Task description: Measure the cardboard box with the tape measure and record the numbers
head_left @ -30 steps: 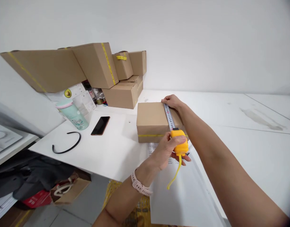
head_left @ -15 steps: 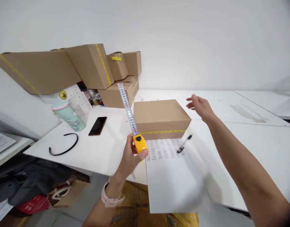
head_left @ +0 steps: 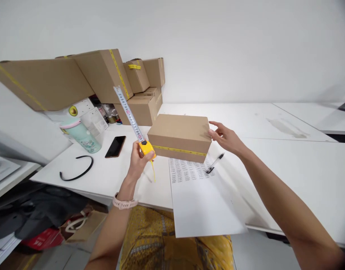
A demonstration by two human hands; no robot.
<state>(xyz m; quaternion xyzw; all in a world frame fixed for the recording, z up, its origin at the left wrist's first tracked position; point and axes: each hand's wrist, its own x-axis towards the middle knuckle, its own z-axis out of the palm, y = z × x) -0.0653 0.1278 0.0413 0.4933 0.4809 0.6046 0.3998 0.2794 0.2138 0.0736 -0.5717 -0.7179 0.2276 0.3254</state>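
Note:
My left hand [head_left: 139,157] grips a yellow tape measure [head_left: 146,149], its thumb on the case. Up and to the left, the metal blade [head_left: 129,115] sticks out of it, and a yellow strap hangs below. A closed cardboard box [head_left: 179,137] with a yellow tape strip round its side lies in front of me. At its right end, my right hand [head_left: 221,137] holds the box's edge between thumb and fingers. Partly under the box's near side is a sheet of paper [head_left: 204,210] with rows of small print. A black-capped pen [head_left: 215,163] lies across it.
More cardboard boxes [head_left: 104,77] are stacked at the back left by the wall. A mint tumbler [head_left: 83,137], a phone [head_left: 115,146] and a black curved band [head_left: 82,173] lie or stand on the white table [head_left: 287,176]. Its front edge runs before my lap.
My right hand has come down and left onto the box's right end. The box has shifted left and turned slightly. My left hand has carried the tape measure up and left.

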